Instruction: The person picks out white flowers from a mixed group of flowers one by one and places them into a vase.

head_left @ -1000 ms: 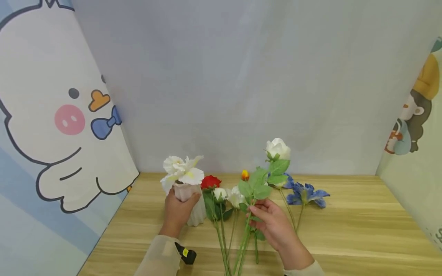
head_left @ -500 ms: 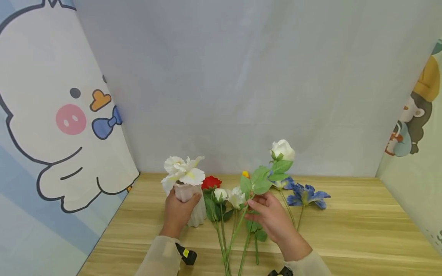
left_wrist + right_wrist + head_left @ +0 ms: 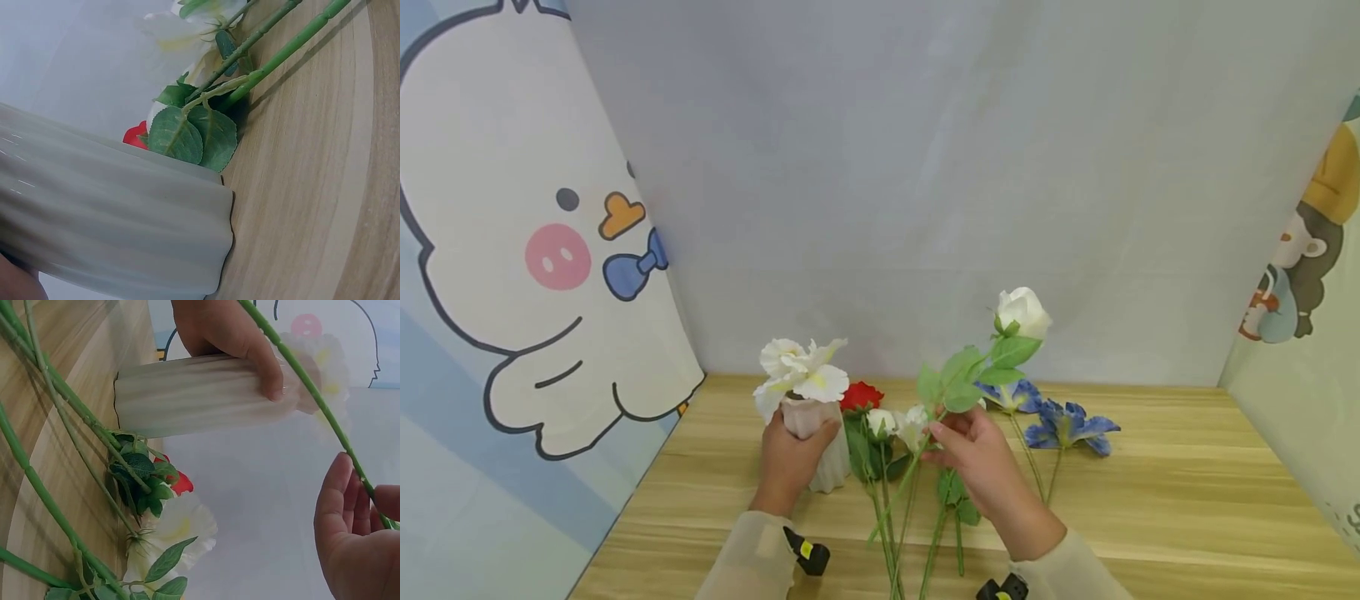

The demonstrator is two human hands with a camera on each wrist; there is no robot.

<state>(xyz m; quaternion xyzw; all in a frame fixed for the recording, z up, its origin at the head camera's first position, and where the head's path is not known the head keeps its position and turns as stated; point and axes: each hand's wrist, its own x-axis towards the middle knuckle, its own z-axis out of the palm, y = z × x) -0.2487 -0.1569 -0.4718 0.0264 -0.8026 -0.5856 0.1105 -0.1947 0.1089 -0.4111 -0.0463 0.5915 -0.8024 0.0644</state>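
I've got the left hand [image 3: 792,462] wrapped round the vase [image 3: 830,468] high up, right hand [image 3: 983,458] pinching the white rose [image 3: 1026,315] by its stem [image 3: 300,377], held above the tabletop [image 3: 1180,508]. Rose looks light, stem springy (artificial, I'd guess); I'd grip bare stem below the leaves [image 3: 961,382].

White rose [image 3: 1024,313] with green leaves [image 3: 1015,352], white vase [image 3: 187,400], red flower [image 3: 862,396], blue flowers [image 3: 1069,429], tan wood-grained table [image 3: 1187,500]

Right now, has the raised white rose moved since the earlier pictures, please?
Yes: the white rose has shifted right and slightly up against the rightmost blue flower.
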